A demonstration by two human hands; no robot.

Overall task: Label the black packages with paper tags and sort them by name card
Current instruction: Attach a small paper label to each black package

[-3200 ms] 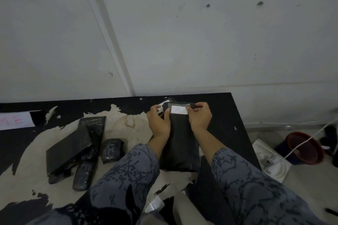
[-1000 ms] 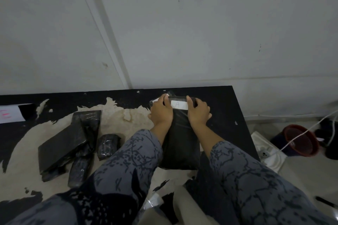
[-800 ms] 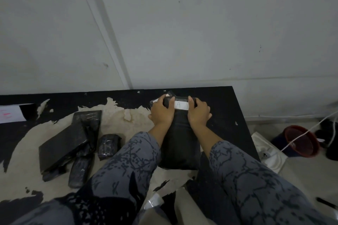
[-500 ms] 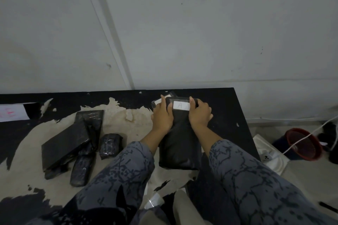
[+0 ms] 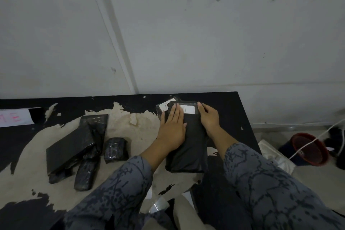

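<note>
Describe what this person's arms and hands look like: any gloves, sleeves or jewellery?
Both hands are bare: the left hand and right hand show no gloves, and no rings or watch can be seen. Each arm wears a long, loose grey sleeve printed with dark, branching, crack-like lines; the other sleeve matches. The cuffs end just short of the wrists.

Your sleeves [image 5: 261, 183]: grey, dark crackle print. Packages [image 5: 188, 147] black, tags [image 5: 188, 109] white. Surface [image 5: 229, 106] black, worn beige. Bucket [image 5: 309, 151], right: red.
</note>
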